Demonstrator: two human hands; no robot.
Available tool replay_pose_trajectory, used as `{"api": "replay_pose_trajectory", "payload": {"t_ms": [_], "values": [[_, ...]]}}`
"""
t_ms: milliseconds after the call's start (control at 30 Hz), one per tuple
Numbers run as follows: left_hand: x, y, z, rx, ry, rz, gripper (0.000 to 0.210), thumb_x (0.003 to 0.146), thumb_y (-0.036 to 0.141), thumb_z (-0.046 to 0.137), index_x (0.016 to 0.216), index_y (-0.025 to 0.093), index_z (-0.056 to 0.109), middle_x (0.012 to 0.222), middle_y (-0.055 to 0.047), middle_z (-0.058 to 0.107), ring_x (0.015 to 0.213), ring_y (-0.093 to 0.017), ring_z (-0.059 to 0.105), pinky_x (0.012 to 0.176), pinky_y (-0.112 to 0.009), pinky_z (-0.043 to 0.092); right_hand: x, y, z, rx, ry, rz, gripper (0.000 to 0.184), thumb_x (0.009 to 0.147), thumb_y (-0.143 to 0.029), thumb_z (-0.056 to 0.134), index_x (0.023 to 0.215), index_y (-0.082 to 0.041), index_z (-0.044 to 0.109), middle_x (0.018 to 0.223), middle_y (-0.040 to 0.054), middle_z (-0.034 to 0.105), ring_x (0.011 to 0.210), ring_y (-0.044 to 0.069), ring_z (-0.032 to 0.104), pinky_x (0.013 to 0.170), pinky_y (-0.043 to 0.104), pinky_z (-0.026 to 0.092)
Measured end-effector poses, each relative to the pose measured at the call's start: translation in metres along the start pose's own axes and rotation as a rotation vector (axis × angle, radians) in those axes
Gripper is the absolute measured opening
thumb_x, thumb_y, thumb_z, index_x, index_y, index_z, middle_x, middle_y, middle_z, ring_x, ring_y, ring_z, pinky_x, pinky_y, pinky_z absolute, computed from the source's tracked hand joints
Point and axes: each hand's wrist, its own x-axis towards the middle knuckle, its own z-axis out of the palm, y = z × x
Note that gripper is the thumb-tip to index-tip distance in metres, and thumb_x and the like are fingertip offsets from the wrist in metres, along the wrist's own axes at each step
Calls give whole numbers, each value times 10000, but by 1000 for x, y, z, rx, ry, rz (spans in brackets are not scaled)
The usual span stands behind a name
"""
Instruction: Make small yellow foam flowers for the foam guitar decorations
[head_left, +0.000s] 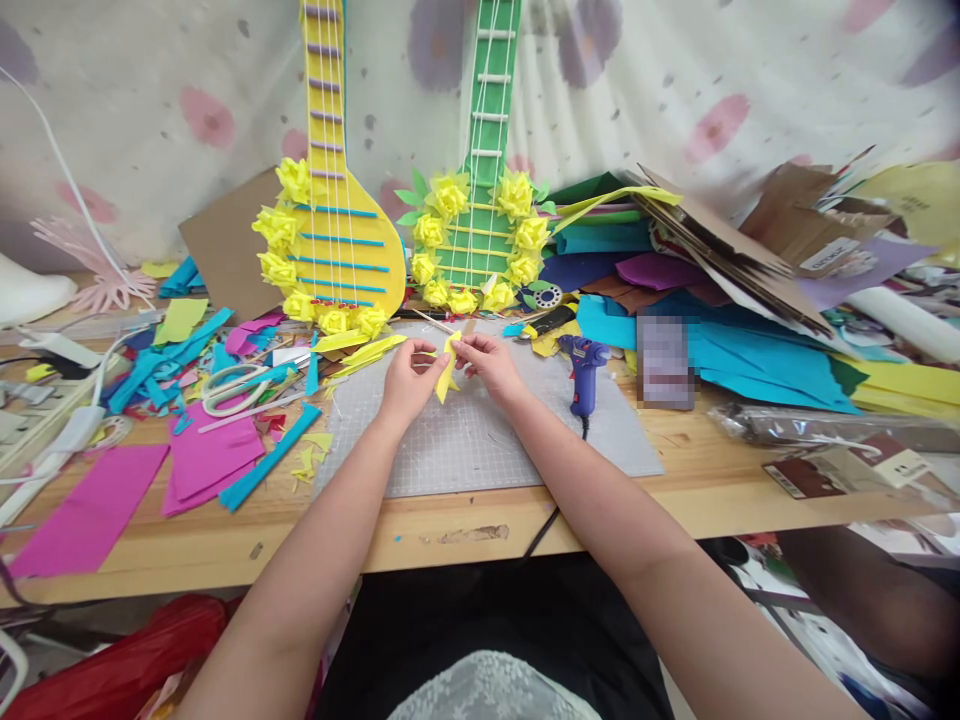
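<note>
Between my hands, above the grey cutting mat [465, 450], is a small folded piece of yellow paper [445, 382]. My left hand [411, 378] pinches it from the left, fingertips closed. From the right, my right hand [489, 366] pinches its upper end between thumb and fingers. A thin wooden stick [433, 321] shows just behind my fingers. To the right on the mat lies a blue glue gun [584, 370], its cord running down to the table edge. More yellow paper strips [367, 355] lie left of my left hand.
Behind stand a yellow paper lute [367, 220] and a green one [480, 235], both trimmed with yellow flowers. Scissors [236, 388], magenta sheets [210, 450] and blue strips lie left. Stacked blue paper [750, 355] and cardboard [739, 250] crowd the right.
</note>
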Motion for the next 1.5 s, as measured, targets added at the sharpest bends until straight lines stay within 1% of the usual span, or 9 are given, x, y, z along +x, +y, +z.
{"api": "replay_pose_trajectory", "payload": {"t_ms": [133,267,467,567,733,800,933,1133,1500], "values": [[3,-2,4,-183,-17,-129,231,644,317,637,763,182,492,750,-8,592,692,-117,575,656,-267,474,-1,-1,1,-7,-8,16,373,546,-499,663,689,-181,531,642,-28,549,545,62,495,446,171,347],[1,-2,4,-106,-24,-40,168,664,301,617,729,179,523,712,-3,596,640,-108,562,639,-260,459,1,0,0,0,-1,12,377,538,-496,667,685,-183,518,637,-38,537,524,52,467,438,171,339],[-1,0,5,-95,-22,-14,288,654,283,636,910,188,546,757,-14,619,666,-115,583,636,-258,468,1,2,-1,8,17,9,370,554,-495,657,645,-179,486,577,-45,494,503,50,447,426,170,328],[-3,2,6,-168,-88,-82,288,635,317,657,869,175,568,782,-29,630,686,-125,593,650,-276,492,0,0,-1,-8,16,1,365,576,-499,643,667,-182,488,586,-44,497,505,53,453,428,173,336],[-5,5,6,-263,-100,-265,290,631,374,661,827,172,592,716,-24,633,625,-142,598,529,-285,510,0,-2,-2,-28,10,-121,385,637,-477,607,916,-221,538,681,-46,544,526,57,486,439,177,370],[-4,5,5,-299,-108,-293,319,615,368,680,853,169,609,732,-32,646,638,-152,609,510,-279,512,0,-2,-2,-36,10,-157,343,655,-470,595,877,-213,547,683,-41,546,521,56,490,444,183,378],[-4,5,5,-324,-92,-295,369,605,356,693,913,158,643,788,-50,669,670,-163,623,512,-275,519,2,0,-2,-30,21,-150,313,659,-480,595,759,-194,517,658,-30,551,524,65,516,451,188,396],[-3,7,4,-294,-43,-285,349,644,336,661,953,175,674,923,-51,681,685,-148,624,545,-276,531,0,-1,-1,-42,35,-122,345,650,-502,598,758,-197,477,632,-40,550,526,68,537,451,179,416],[-3,1,5,-207,-34,-193,373,647,362,651,954,152,684,942,-76,674,747,-163,611,546,-278,537,5,6,-1,-25,44,-112,355,611,-492,643,689,-185,484,557,-51,529,510,75,547,455,185,439]]}}
